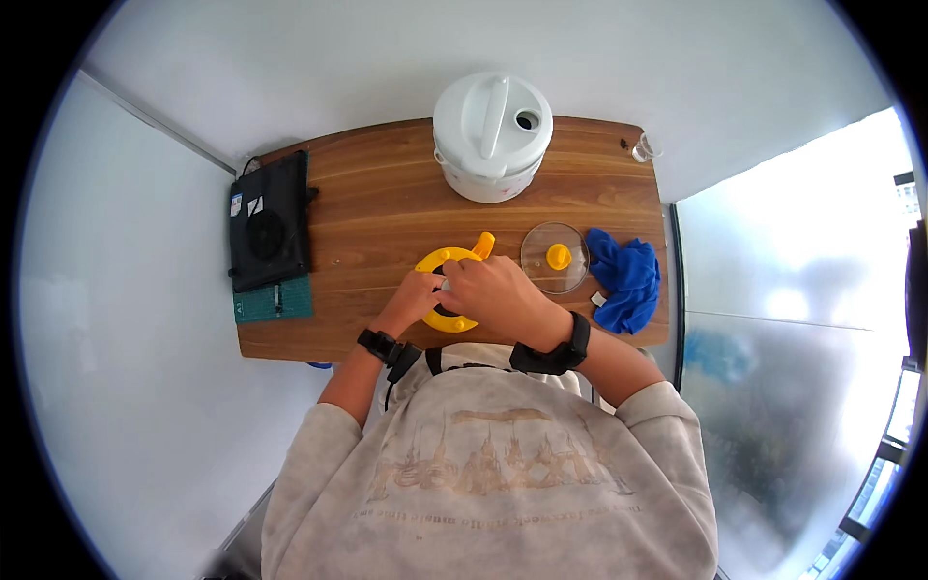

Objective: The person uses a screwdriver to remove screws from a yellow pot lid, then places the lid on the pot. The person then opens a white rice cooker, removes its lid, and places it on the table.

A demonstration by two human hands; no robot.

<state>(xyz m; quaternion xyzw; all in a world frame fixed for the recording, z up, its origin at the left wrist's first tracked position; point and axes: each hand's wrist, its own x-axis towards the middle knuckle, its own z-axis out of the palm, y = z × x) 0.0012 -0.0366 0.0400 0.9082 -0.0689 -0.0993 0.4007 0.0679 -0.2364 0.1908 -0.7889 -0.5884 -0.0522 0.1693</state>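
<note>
A yellow round pot (459, 324) with an upright yellow handle at its back sits near the front middle of the wooden table. My left hand (414, 300) reaches over its left side with fingers curled inward. My right hand (493, 295) is over the middle and right of it, fingers bent and closed beside the left fingertips. A small pale item shows between the fingertips, too hidden to name, and the dark inside of the pot is partly covered by both hands. Just right of the pot lies a glass lid (541, 280) with a yellow knob (558, 256).
A white lidded appliance (474, 126) stands at the back of the table (367, 193). At left, a black cooktop (271, 193) lies over a green mat (256, 304). A crumpled blue cloth (628, 285) is at right, a small glass (646, 147) at back right. Walls surround the table.
</note>
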